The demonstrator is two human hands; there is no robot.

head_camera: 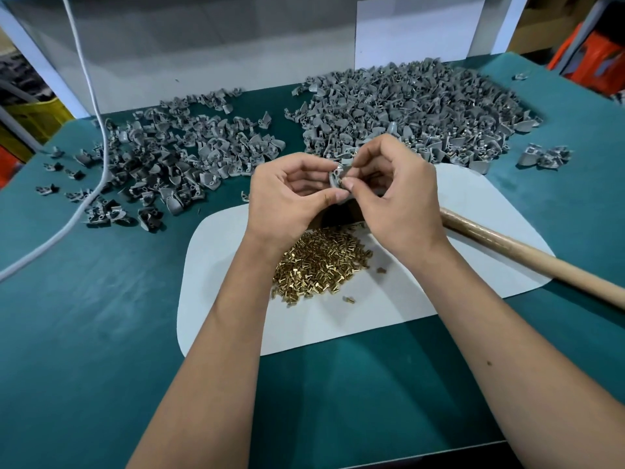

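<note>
The white mat [338, 319] lies before me. Beyond its far edge sit two heaps of grey parts, the bigger right heap [422, 110] and the looser left heap [176, 157]. A stick [527, 248] crosses the mat's right side, and brass pins [318, 265] are piled at its middle. Above the mat's far edge my left hand [287, 198] and right hand [392, 194], fingers curled, both pinch one part [336, 176]: grey, curved, with small holes (mostly hidden by my fingertips).
</note>
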